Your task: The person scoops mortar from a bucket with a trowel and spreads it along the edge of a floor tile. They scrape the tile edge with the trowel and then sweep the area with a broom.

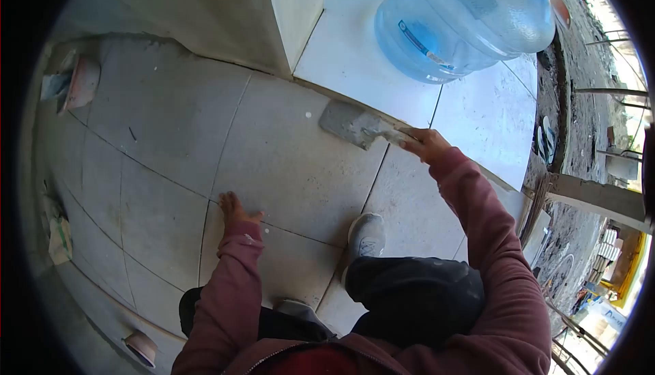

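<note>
One trowel (pixel 358 127) gripped in right hand (pixel 424 145) at three o'clock — aimed toward ten; left hand (pixel 237 212), fingers open, over tiled floor (pixel 280 160) at eight; blue jug (pixel 450 27) at one.

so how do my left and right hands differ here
The right hand is closed around the handle of a flat-bladed tool; the left hand is open, thumb apart from the fingers.
The right hand is beside the white tiled ledge; the left hand is over the grey floor, contact unclear.
Both are bare, below maroon sleeves.
</note>
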The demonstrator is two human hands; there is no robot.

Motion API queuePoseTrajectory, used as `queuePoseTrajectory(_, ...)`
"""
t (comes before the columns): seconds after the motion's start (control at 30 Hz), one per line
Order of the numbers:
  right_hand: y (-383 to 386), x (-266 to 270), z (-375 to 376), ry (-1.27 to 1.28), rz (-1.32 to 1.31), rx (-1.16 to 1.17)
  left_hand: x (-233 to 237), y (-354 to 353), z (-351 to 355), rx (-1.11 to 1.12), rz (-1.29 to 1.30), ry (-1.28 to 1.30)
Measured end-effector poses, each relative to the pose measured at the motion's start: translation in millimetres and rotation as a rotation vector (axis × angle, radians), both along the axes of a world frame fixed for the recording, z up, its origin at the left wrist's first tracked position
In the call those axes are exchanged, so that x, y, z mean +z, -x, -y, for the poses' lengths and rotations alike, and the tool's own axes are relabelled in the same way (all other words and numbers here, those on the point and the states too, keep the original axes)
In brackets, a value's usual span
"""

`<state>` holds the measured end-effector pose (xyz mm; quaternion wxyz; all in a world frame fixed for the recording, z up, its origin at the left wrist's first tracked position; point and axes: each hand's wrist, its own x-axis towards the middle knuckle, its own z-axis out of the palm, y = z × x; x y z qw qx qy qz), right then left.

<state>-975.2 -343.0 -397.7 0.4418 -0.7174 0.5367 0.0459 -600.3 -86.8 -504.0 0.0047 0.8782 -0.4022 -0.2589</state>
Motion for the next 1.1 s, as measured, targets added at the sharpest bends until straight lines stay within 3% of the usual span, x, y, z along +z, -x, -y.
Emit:
queuePoseTrajectory(0.03,23,3,-4,-0.161,-0.006,-0.121,6,1,12,0.038,-0.040,-0.162)
queuePoseTrajectory(0.07,46,5,-13,-0.127,-0.006,-0.137,12,-3,21,0.081,-0.082,-0.334)
queuePoseTrajectory(0.1,55,17,-22,-0.180,-0.113,-0.184,10,-13,20,0.082,-0.075,-0.320)
queuePoseTrajectory(0.17,56,-4,-39,0.143,0.001,-0.062,-4,-30,7,-0.022,-0.220,-0.274)
queuePoseTrajectory(0.27,-11,-17,-48,0.057,0.104,-0.205,2,-37,6,-0.041,-0.278,-0.289)
queuePoseTrajectory(0.4,12,8,-71,-0.026,0.017,-0.267,6,-44,4,-0.006,-0.350,-0.265)
queuePoseTrajectory(0.47,7,7,-72,0.025,-0.027,-0.270,-3,-49,-9,-0.166,-0.323,-0.234)
queuePoseTrajectory(0.57,17,-1,-78,0.014,-0.081,-0.332,20,-27,5,-0.080,-0.283,-0.288)
queuePoseTrajectory(0.7,73,-20,-92,0.170,0.054,-0.161,26,-23,13,-0.074,-0.251,-0.341)
queuePoseTrajectory(0.73,77,-16,-93,0.082,0.034,-0.204,30,-18,19,-0.082,-0.223,-0.379)
queuePoseTrajectory(0.9,-6,-33,-59,0.221,0.033,-0.168,19,-19,16,-0.133,-0.149,-0.427)
queuePoseTrajectory(0.97,-3,-26,-65,0.219,0.068,-0.179,19,-35,11,-0.140,-0.313,-0.401)
queuePoseTrajectory(1.1,22,-38,-62,0.232,0.107,-0.148,8,-38,10,-0.215,-0.279,-0.479)
